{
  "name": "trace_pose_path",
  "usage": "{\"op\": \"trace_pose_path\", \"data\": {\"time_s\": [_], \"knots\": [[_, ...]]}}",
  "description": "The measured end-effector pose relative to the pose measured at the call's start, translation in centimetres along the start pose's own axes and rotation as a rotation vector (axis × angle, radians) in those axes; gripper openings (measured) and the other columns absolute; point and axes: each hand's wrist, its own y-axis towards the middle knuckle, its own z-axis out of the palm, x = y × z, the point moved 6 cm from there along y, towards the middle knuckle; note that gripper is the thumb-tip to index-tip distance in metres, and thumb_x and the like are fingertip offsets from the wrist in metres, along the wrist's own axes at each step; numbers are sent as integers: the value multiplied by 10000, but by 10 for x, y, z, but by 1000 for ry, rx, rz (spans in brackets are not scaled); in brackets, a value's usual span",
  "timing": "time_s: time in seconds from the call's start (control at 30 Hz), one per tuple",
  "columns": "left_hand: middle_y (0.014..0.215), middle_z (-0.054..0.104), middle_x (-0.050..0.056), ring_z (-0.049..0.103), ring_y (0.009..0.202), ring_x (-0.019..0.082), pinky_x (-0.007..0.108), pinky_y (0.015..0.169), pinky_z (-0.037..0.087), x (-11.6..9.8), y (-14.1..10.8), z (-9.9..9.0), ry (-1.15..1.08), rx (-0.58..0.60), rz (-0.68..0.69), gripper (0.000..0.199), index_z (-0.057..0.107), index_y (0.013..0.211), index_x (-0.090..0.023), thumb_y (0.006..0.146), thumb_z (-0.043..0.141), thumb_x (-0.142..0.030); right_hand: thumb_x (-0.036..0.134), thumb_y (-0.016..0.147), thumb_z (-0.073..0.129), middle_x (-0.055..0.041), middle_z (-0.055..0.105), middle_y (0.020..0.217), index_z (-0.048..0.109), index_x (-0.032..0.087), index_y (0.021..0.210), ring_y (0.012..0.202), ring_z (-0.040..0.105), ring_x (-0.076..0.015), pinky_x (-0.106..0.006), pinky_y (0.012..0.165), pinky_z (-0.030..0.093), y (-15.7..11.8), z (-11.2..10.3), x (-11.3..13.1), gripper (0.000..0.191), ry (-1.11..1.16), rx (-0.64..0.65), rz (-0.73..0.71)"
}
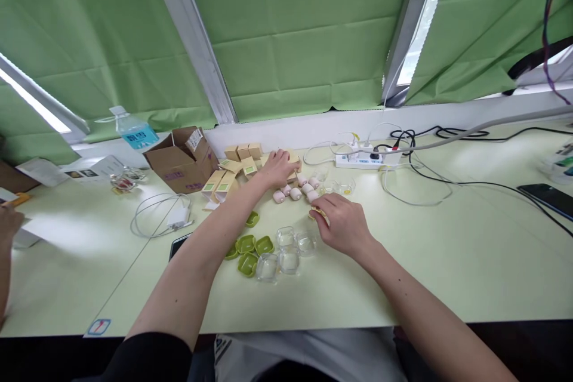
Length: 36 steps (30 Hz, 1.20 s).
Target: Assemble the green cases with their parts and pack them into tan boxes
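Note:
My left hand (278, 168) reaches to the far side of the work area, over small cream-coloured pieces beside the little cardboard boxes (248, 167); its fingertips are hidden, so its grip is unclear. Closer to me, my right hand (344, 224) is closed in a pinch on a small pale-yellow piece (316, 213). Several pale pink, barrel-shaped pieces (295, 193) lie between the hands. Nearer the front edge are green square cups (248, 264) grouped beside clear plastic cups (289, 259). More clear plastic pieces (345, 185) sit beyond my right hand.
An open brown carton (182, 164) and a water bottle (134, 128) stand at the back left. A white charger (179, 215) with its cable and a partly covered phone (178, 245) lie left. Behind are a power strip (367, 159) and cables. Another person's hand (9, 221) is far left.

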Motion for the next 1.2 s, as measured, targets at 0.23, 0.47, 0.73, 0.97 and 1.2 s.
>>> {"op": "trace_pose_path", "data": {"time_s": [0.23,0.47,0.73,0.97,1.2], "knots": [[1279,619,161,483,1319,394,537,1126,349,0,5,5,-18,39,-9,518,748,1310,-321,800,754,-232,240,1017,602,-86,798,1011,742,211,1048,918,701,-238,-316,594,340,4,2,-2,146,-10,19,28],[1356,618,171,469,1382,379,559,1172,342,13,-9,-24,-45,-108,-67,411,739,1277,-281,897,650,-151,248,1021,601,-85,801,1029,733,216,1073,957,720,-244,-317,651,451,5,-5,-17,145,39,-74,72],[1353,720,137,667,1272,349,495,1113,532,21,-86,-73,-1059,-423,-174,574,648,1349,-189,877,774,-492,268,1016,607,-140,688,1320,620,239,1318,1209,665,-296,-414,846,637,21,-24,-13,304,378,-252,69],[1083,804,90,791,1071,286,422,941,622,-22,-134,-61,-1567,-490,-252,784,496,1438,-271,825,829,-631,366,948,731,-140,505,1552,420,327,1480,1316,624,-289,-507,1031,615,50,-11,11,617,882,-84,114],[1012,789,55,803,929,247,419,878,625,-34,-150,-39,-1650,-600,-327,861,281,1444,-315,855,807,-659,614,885,793,-140,594,1439,396,329,1421,1110,719,-234,-440,930,644,52,33,11,725,1246,129,200]]}}
